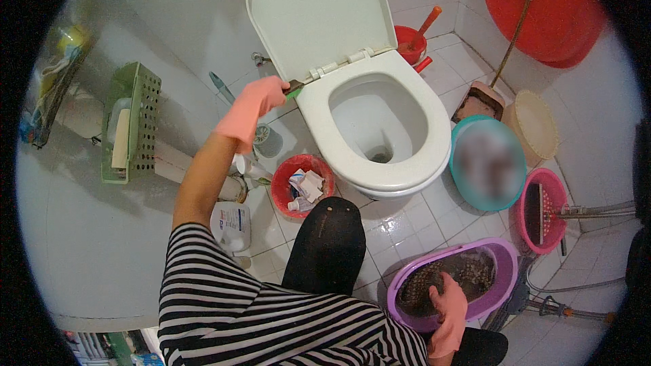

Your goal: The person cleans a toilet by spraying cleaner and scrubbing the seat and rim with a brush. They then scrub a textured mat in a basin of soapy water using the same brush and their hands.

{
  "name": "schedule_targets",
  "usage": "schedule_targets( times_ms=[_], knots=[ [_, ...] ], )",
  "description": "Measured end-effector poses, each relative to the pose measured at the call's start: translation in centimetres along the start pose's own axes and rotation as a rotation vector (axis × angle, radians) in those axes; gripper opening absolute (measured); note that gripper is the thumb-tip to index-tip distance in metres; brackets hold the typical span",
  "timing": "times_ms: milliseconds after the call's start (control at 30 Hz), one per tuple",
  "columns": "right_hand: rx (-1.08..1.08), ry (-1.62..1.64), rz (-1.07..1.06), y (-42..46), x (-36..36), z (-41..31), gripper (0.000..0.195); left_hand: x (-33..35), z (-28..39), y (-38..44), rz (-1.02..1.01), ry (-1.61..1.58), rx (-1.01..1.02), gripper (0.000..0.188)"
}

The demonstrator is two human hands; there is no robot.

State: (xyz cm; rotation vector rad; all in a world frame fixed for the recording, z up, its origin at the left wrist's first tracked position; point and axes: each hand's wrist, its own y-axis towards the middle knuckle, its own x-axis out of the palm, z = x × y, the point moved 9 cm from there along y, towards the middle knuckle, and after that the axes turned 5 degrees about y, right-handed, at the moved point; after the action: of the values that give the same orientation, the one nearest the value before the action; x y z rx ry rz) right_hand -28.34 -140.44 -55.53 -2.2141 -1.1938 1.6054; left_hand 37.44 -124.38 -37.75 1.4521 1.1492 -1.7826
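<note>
My left hand (260, 104), in a pink rubber glove, is shut on a small dark brush or scrubber (293, 86) with a green part, beside the hinge of the white toilet seat (437, 127). The toilet lid (320, 15) stands raised, and the bowl (366, 112) lies uncovered. My right hand (448, 305), gloved alike, reaches into a purple tub (508, 274) at the lower right. Inside the tub are murky water and a dark, textured mat or cloth (419, 284). The right fingertips touch or dip into it; whether they grip anything cannot be told.
A red bin (280, 194) with wrappers stands left of the toilet, near white bottles (231, 226). To the right are a teal basin (455, 178), a pink basin (559, 188), a beige basin (534, 122) and a long-handled dustpan (491, 94). A green basket (145, 122) hangs on the left wall.
</note>
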Motion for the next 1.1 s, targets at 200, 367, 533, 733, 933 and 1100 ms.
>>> schedule_targets(
  times_ms=[200, 367, 533, 733, 933, 1100],
  knots=[
    [-0.017, -0.025, 0.044, 0.4, 0.4, 1.6, 0.059, -0.5, 3.2, 3.1, -0.04, -0.256, 0.027, 0.045],
    [-0.088, -0.002, 0.033, -0.9, -0.3, -0.5, 0.058, -0.4, -2.3, 5.3, -0.252, -0.085, 0.045, 0.052],
    [-0.056, -0.017, 0.056, -1.0, -0.2, 0.0, 0.058, 0.1, 0.9, 4.2, -0.054, 0.037, 0.056, 0.051],
    [-0.095, -0.006, 0.08, -0.7, 0.6, 0.3, 0.057, -2.0, 0.8, 7.9, 0.006, 0.425, 0.162, 0.041],
    [-0.091, -0.028, 0.072, -2.0, -0.2, -0.6, 0.057, -1.2, 3.3, 7.7, 0.04, -0.05, 0.101, 0.058],
    [-0.09, 0.019, 0.092, -2.1, -0.5, -0.2, 0.059, -2.3, -0.9, 6.8, -0.268, -0.142, 0.006, 0.053]
  ],
)
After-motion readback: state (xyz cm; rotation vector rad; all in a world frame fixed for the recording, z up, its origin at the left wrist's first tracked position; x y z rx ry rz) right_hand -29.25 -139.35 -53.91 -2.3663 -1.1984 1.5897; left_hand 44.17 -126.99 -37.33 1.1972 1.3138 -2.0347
